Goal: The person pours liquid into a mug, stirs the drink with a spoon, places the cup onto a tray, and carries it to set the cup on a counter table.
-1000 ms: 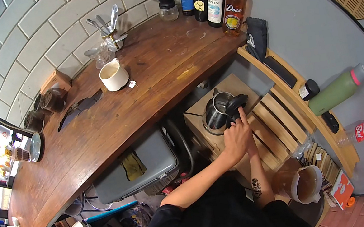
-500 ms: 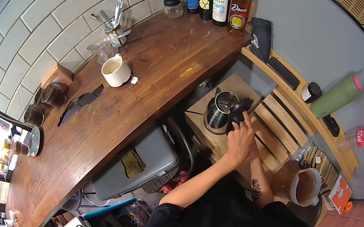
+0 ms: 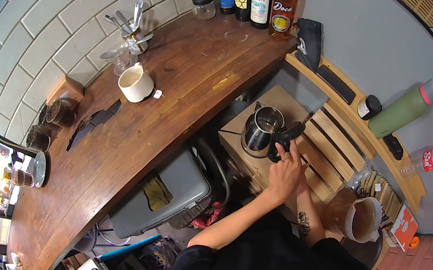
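Note:
A steel electric kettle (image 3: 256, 138) stands on a wooden box below the counter, with its mouth uncovered. Its black lid and handle (image 3: 288, 134) stick out to the right, toward my hands. My left hand (image 3: 284, 176) is at the near side of the handle, with fingers stretched toward it. Whether the fingertips touch the handle is hard to make out. My right hand (image 3: 299, 162) lies mostly behind the left one, so its grip is hidden. A white cup (image 3: 136, 85) with a tea-bag tag hanging outside sits on the counter.
The wooden counter (image 3: 178, 112) overhangs the kettle's far side. Bottles (image 3: 261, 1) stand at its back corner, near a hand grinder (image 3: 202, 0). Wooden slats (image 3: 324, 143) lie right of the kettle. A green flask (image 3: 402, 114) rests on the side ledge. A plastic pitcher (image 3: 365, 221) is nearby.
My hands have drawn slightly down and back from the lid. The black lid sits a little lower and more to the right. The kettle's body stays in place.

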A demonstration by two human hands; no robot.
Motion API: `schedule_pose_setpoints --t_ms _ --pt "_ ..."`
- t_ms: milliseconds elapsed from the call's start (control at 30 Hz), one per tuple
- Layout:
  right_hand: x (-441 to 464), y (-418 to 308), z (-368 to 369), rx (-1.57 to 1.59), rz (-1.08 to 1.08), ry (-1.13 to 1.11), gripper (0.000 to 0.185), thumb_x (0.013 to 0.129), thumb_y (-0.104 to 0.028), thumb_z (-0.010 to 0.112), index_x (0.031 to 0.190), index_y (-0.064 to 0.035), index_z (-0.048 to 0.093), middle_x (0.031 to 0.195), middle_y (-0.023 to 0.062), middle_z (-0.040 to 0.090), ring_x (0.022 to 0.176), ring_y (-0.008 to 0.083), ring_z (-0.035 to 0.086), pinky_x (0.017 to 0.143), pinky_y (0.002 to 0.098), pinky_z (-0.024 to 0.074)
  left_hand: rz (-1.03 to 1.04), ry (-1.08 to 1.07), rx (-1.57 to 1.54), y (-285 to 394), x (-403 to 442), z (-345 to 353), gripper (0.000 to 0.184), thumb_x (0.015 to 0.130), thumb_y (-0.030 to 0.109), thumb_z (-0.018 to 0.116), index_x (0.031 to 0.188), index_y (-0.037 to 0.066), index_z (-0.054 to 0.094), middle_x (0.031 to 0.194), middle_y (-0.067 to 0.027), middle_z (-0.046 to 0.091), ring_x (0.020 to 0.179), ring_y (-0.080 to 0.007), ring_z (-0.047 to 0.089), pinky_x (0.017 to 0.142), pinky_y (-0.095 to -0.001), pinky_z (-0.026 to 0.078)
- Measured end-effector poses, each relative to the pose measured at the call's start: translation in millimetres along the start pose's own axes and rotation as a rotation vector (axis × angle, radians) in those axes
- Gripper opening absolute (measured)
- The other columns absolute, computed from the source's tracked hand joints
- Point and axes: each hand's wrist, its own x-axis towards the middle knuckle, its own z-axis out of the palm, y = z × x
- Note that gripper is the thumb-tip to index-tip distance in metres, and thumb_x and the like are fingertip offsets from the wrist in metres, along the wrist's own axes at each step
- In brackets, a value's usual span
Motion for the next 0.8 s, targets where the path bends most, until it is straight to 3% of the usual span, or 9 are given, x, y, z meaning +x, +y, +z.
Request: schedule_pose_setpoints --t_ms 67,200,267,400,500,567,700,767,800 --pt "-6 2 4 -0.067 -0.034 0.005 0.057 0.104 -0.030 0.046 0.157 -0.0181 0.031 0.158 0.0172 0.032 0.138 0.0301 0.039 0.114 0.0416 0.0305 -0.010 0.009 0.059 -2 -2 6 0.088 0.091 0.047 0.062 0.147 -0.013 0.030 0.087 -0.0176 0.066 0.067 -0.0257 0.070 0.050 -0.0327 0.054" --pt "-18 6 7 0.029 -0.017 0.003 0.054 0.103 -0.036 0.046 0.153 -0.0181 0.039 0.157 0.0193 0.032 0.139 0.0332 0.037 0.114 0.0450 0.0292 0.014 -0.014 0.134 -3 -11 -1 0.085 0.093 0.049 0.058 0.147 -0.011 0.032 0.087 -0.0183 0.066 0.066 -0.0266 0.070 0.050 -0.0339 0.053" --pt "-21 4 5 0.103 0.004 0.002 0.053 0.101 -0.041 0.047 0.149 -0.0177 0.047 0.154 0.0217 0.034 0.138 0.0371 0.036 0.113 0.0488 0.0290 0.087 -0.017 0.025 -9 -16 5 0.088 0.097 0.051 0.053 0.152 -0.009 0.019 0.122 -0.0457 0.053 0.059 -0.0347 0.069 0.049 -0.0399 0.054" --pt "-11 1 6 0.395 0.345 0.000 0.045 0.098 -0.034 0.058 0.136 -0.0111 0.055 0.132 0.0229 0.053 0.123 0.0403 0.049 0.101 0.0520 0.0381 0.104 -0.095 -0.015 -17 -32 5 0.087 0.097 0.050 0.055 0.153 -0.007 0.020 0.126 -0.0428 0.053 0.067 -0.0358 0.070 0.052 -0.0402 0.055" --pt "-38 34 28 0.505 0.184 0.084 0.036 0.095 -0.021 0.067 0.125 -0.0061 0.056 0.113 0.0171 0.061 0.103 0.0338 0.059 0.085 0.0466 0.0460 0.115 -0.104 -0.047 -24 -43 4 0.086 0.097 0.048 0.057 0.155 -0.004 0.019 0.124 -0.0349 0.057 0.077 -0.0371 0.071 0.054 -0.0401 0.056" --pt "-48 38 25 0.907 0.682 -0.022 0.045 0.090 -0.010 0.070 0.130 0.0023 0.053 0.121 0.0133 0.062 0.113 0.0223 0.061 0.097 0.0350 0.0496 0.126 -0.142 -0.123 -26 -50 -6 0.079 0.097 0.045 0.059 0.153 -0.001 0.026 0.119 -0.0282 0.059 0.082 -0.0393 0.070 0.059 -0.0437 0.057" --pt "-56 39 31 0.866 0.647 0.104 0.042 0.092 -0.008 0.069 0.128 0.0043 0.053 0.117 0.0133 0.064 0.114 0.0229 0.061 0.099 0.0359 0.0487 0.040 -0.460 -0.164 -42 -67 -17 0.070 0.097 0.044 0.058 0.148 0.001 0.036 0.126 -0.0271 0.057 0.091 -0.0401 0.069 0.073 -0.0459 0.057" --pt "-55 39 31 0.727 0.567 0.076 0.041 0.095 -0.007 0.066 0.133 0.0031 0.051 0.113 0.0057 0.059 0.110 0.0142 0.058 0.095 0.0260 0.0476 -0.018 -0.600 -0.247 -63 -80 -9 0.059 0.099 0.042 0.056 0.138 -0.001 0.048 0.132 -0.0258 0.055 0.102 -0.0425 0.066 0.088 -0.0494 0.053" --pt "-46 42 29 0.696 0.479 0.002 0.043 0.095 -0.007 0.067 0.134 0.0026 0.051 0.116 0.0058 0.060 0.109 0.0126 0.058 0.094 0.0266 0.0480 -0.016 -0.603 -0.244 -72 -83 -9 0.059 0.099 0.042 0.056 0.138 -0.001 0.048 0.132 -0.0258 0.055 0.102 -0.0425 0.066 0.088 -0.0494 0.053"
